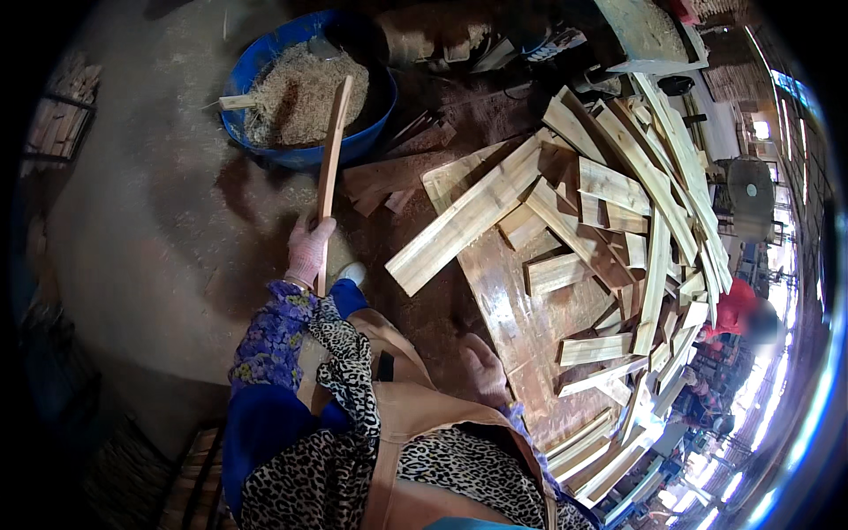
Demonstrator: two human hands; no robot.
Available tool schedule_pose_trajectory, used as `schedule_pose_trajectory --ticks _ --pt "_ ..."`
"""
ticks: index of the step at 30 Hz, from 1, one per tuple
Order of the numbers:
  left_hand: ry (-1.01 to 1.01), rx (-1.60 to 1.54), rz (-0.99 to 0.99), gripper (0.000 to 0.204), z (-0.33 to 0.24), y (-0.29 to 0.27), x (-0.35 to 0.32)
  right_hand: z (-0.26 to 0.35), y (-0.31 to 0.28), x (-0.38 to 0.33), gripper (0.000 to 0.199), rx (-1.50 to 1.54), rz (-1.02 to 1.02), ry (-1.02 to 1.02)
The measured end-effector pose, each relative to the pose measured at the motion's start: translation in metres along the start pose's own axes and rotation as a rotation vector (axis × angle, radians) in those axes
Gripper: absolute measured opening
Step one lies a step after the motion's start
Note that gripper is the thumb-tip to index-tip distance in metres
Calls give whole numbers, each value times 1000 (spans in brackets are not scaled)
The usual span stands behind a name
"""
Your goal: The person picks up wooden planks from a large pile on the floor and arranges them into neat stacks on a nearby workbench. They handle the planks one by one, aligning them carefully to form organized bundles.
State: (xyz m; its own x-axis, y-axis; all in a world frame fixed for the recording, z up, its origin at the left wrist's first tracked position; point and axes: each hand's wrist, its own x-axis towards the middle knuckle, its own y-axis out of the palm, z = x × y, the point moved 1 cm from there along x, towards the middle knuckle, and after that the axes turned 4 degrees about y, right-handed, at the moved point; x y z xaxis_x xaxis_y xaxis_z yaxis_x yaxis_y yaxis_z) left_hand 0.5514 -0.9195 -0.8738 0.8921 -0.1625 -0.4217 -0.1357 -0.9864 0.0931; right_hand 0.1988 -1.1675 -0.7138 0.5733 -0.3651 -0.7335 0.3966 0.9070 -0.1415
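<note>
My left hand [307,250], in a pale pink knit glove, is closed around the lower part of a long narrow wooden strip [332,150]. The strip points away from me, and its far end appears over a blue tub [382,132] of wood shavings [305,97]. My right hand [484,367], gloved too, is low beside my apron, near the edge of a wooden table [495,296]. Its fingers look loosely extended and I see nothing in them, though that spot is dim. A heap of loose boards [618,190] covers much of the table.
One wide board [468,212] juts out over the table's near-left edge. A short wood piece [237,102] lies on the tub's left rim. Stacked wood [62,124] stands at far left on the concrete floor [150,203]. Another person in red [735,307] is beyond the heap.
</note>
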Motion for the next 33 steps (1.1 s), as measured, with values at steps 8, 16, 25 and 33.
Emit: schedule_pose_trajectory --ticks 8,16,25,33 --pt "52 187 97 51 -12 42 0 44 90 136 53 619 170 133" --pt "47 236 240 56 -24 64 -8 43 15 99 40 564 -489 175" --pt "-61 -30 344 60 -69 164 -107 -44 9 11 30 258 -680 -147" --pt "69 -270 158 79 -4 200 -183 -63 52 -30 36 -198 -544 -560"
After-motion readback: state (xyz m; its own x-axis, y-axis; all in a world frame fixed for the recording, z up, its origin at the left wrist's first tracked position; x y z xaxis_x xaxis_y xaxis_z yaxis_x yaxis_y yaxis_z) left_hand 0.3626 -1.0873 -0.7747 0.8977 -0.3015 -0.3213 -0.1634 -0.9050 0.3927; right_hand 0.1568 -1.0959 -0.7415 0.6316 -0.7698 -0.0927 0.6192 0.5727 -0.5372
